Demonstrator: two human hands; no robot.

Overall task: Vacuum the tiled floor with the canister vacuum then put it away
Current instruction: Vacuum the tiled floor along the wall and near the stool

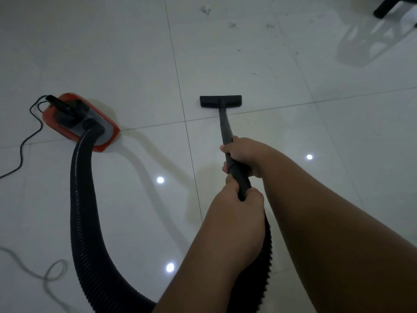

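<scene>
A black vacuum wand (223, 124) runs from my hands down to a flat black floor nozzle (220, 101) resting on the white tiled floor (135, 64). My right hand (244, 154) grips the wand higher up its shaft. My left hand (234, 213) grips the wand's near end where the ribbed black hose (79, 199) joins. The hose loops left to the red and grey canister (79, 119) standing on the floor at the left.
Dust and small debris (232, 24) lie scattered on the tiles beyond the nozzle. A black power cord (21, 152) trails left from the canister. A pale cord (52, 271) loops at the lower left. A dark furniture leg (388, 9) stands at the top right.
</scene>
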